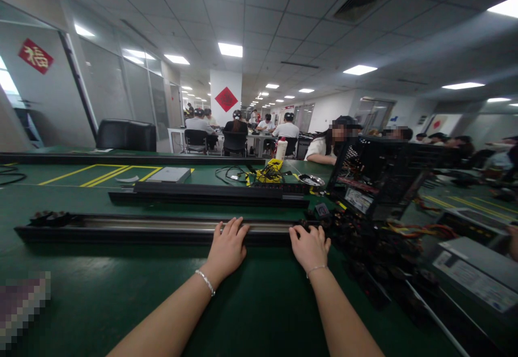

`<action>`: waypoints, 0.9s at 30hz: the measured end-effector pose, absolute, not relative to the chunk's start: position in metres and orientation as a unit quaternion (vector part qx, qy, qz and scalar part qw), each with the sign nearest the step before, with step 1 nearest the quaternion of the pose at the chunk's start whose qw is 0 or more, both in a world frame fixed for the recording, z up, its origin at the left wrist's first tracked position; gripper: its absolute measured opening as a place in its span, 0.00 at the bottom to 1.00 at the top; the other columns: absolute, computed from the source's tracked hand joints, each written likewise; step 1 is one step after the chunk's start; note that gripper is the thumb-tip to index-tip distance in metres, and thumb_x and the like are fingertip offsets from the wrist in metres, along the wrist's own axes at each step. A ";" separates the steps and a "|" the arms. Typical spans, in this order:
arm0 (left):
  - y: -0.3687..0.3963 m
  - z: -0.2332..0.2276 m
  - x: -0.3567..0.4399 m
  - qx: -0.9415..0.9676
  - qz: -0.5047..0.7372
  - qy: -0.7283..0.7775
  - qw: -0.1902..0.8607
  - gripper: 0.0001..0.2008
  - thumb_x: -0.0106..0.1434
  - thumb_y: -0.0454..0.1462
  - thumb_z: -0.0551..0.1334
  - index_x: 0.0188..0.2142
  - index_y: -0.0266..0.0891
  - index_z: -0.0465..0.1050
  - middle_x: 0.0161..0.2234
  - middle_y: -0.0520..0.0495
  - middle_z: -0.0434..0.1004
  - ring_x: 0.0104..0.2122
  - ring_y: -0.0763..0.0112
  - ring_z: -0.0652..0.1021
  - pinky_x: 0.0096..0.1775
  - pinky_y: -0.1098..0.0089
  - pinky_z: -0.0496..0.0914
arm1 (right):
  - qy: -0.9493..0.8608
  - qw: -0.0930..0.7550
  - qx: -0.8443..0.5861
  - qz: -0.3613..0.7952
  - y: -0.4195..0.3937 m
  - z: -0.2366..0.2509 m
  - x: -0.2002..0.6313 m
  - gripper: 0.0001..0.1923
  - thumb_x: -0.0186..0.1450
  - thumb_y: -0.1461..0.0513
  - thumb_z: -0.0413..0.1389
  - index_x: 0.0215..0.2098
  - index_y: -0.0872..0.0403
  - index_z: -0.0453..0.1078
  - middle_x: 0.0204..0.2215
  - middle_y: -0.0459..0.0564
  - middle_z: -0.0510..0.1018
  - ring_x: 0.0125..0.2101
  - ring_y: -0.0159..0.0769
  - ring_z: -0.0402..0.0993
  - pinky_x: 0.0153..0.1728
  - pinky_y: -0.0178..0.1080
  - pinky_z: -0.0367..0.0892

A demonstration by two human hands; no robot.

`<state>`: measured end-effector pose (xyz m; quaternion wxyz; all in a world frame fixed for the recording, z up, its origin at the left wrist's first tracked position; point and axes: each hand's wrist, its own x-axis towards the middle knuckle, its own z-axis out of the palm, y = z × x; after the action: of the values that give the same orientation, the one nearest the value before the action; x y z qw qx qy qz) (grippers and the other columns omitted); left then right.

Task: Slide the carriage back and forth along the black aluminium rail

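Both hands flat, palms down, gripping nothing: left hand (226, 249) and right hand (309, 246) rest fingertips on rail (154, 228) at 12 o'clock. Cable tangle (356, 238) at 2 o'clock, beside right hand. Judgement: pause between steps; next move needs a deliberate reach into the cables.

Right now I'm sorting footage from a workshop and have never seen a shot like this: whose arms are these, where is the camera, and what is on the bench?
There is no machine here. The single picture comes from a camera worn on a person's head, looking forward and down, so the two bare arms are that person's own. Both hands rest, holding nothing, on a long black rail lying across the green bench: the left hand flat on it, the right hand at its end beside a tangle of cables. An open computer case stands to the right, a grey boxed unit nearer. Other people sit at tables far behind.
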<state>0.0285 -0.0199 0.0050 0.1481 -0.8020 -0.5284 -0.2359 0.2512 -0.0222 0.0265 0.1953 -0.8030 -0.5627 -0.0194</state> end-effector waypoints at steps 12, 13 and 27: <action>-0.021 0.005 0.029 -0.801 -0.232 -0.531 0.148 0.25 0.55 0.37 0.57 0.53 0.48 0.63 0.58 0.45 0.62 0.58 0.58 0.62 0.57 0.52 0.53 | -0.548 0.197 -0.813 -0.019 -0.020 0.025 0.261 0.24 0.64 0.47 0.38 0.44 0.44 0.72 0.52 0.56 0.65 0.59 0.52 0.48 0.53 0.61 0.44; -0.021 0.005 0.029 -0.801 -0.233 -0.531 0.149 0.24 0.55 0.37 0.57 0.53 0.48 0.63 0.58 0.45 0.62 0.58 0.58 0.62 0.57 0.52 0.53 | -0.548 0.200 -0.812 -0.022 -0.020 0.025 0.262 0.24 0.64 0.47 0.39 0.43 0.44 0.73 0.52 0.56 0.65 0.59 0.52 0.48 0.53 0.61 0.44; -0.020 0.005 0.028 -0.806 -0.233 -0.525 0.145 0.24 0.56 0.37 0.56 0.54 0.47 0.62 0.58 0.45 0.62 0.58 0.58 0.61 0.57 0.51 0.53 | -0.538 0.217 -0.815 -0.010 -0.019 0.024 0.267 0.24 0.63 0.47 0.40 0.42 0.44 0.73 0.53 0.57 0.64 0.60 0.52 0.46 0.54 0.61 0.43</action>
<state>0.0280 -0.0198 0.0047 0.1448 -0.8059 -0.5248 -0.2327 0.2668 -0.0187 0.0239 0.2174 -0.8146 -0.5376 -0.0102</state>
